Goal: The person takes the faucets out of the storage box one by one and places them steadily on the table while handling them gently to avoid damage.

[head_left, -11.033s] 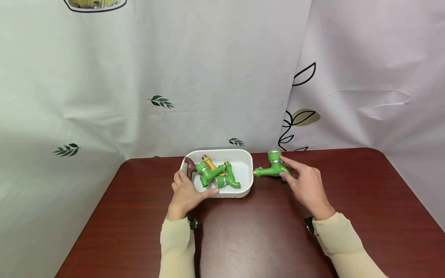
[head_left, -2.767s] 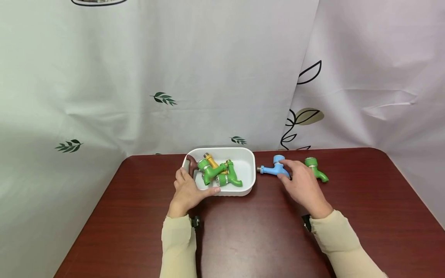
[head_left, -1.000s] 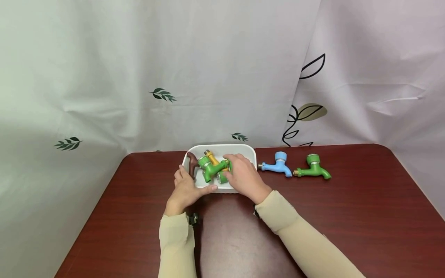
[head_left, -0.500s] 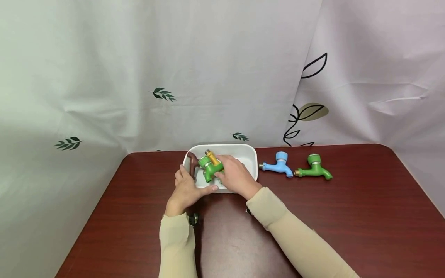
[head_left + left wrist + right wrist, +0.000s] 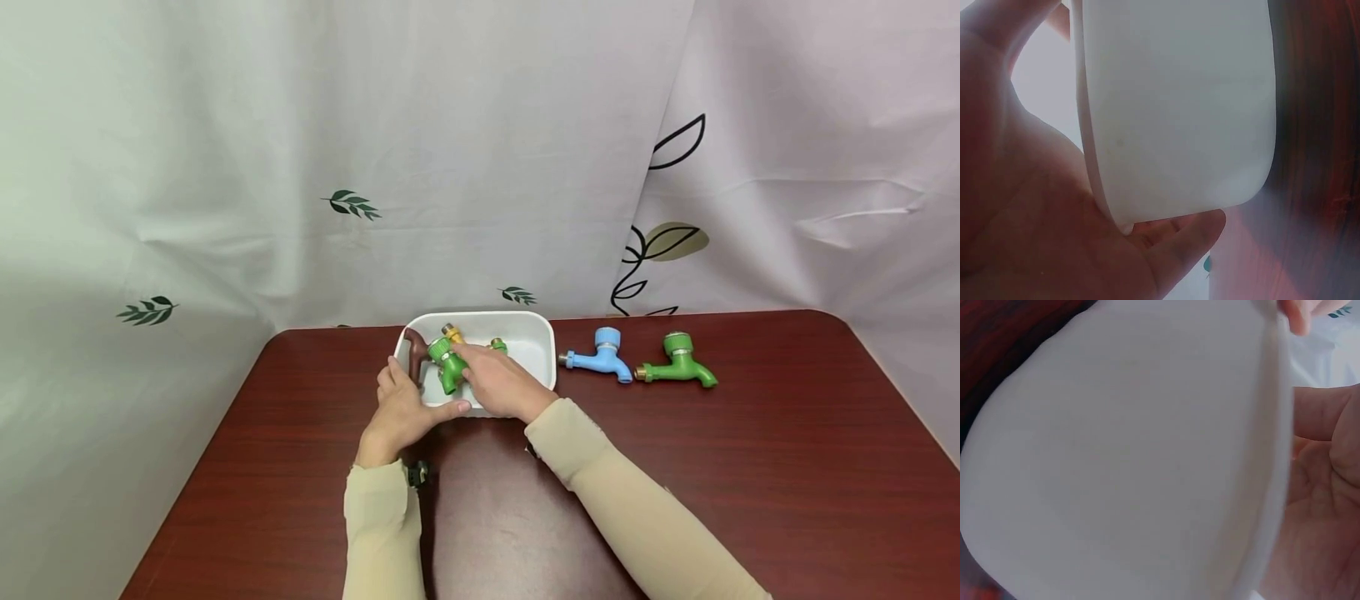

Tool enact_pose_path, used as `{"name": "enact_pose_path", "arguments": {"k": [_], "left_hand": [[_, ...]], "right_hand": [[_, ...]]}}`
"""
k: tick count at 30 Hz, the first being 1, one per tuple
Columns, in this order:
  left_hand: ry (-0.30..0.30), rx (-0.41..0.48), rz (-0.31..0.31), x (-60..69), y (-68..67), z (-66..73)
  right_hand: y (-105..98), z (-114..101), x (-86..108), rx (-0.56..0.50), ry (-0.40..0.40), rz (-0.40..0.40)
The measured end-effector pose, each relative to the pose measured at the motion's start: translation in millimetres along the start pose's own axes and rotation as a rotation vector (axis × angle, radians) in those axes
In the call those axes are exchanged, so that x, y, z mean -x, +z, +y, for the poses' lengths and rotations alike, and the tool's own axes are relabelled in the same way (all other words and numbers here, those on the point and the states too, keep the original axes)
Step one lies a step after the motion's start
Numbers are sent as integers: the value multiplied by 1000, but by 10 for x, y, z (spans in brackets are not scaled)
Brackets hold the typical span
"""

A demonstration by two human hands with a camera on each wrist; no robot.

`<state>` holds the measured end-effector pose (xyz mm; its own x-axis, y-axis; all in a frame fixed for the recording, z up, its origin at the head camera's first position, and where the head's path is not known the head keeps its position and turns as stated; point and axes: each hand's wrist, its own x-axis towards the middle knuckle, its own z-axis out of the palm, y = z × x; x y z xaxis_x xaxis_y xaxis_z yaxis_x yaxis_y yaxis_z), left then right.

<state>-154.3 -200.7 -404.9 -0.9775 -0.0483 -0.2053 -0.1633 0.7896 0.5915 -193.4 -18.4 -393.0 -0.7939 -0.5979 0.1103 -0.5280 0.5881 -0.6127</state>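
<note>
A white plastic tray [image 5: 531, 340] stands at the back of the table. My left hand [image 5: 397, 417] holds its left front corner, thumb over the front rim and fingers along the left side. Inside the tray, my right hand [image 5: 501, 382] pinches a green tap [image 5: 447, 368] by its body, covering the threaded end. A second green tap [image 5: 498, 344] lies partly hidden under that hand. Beyond are a yellow tap [image 5: 452, 332], mostly covered, and a brown tap [image 5: 416, 354] against the left wall. Both wrist views are filled mainly by the tray's outer wall [image 5: 1179, 112].
Right of the tray, a blue tap [image 5: 600, 362] and another green tap [image 5: 677, 368] lie in a row on the dark red table [image 5: 750, 467]. A pale patterned curtain [image 5: 465, 167] hangs just behind the table.
The blue and one green tap now lie apart, right of the tray. My right hand has come from the blue tap into the tray and slid left onto the green tap. My left hand stays put.
</note>
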Motion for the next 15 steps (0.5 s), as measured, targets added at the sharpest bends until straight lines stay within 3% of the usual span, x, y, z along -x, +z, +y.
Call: {"name": "enact_pose_path", "arguments": {"k": [4,15], "left_hand": [[6,-3,4,-1,0,-1],[3,-9,6,-10,-4,1]], "right_hand": [[29,25,-36,3,2,-15],[28,35,-61,-41,117,-54]]}}
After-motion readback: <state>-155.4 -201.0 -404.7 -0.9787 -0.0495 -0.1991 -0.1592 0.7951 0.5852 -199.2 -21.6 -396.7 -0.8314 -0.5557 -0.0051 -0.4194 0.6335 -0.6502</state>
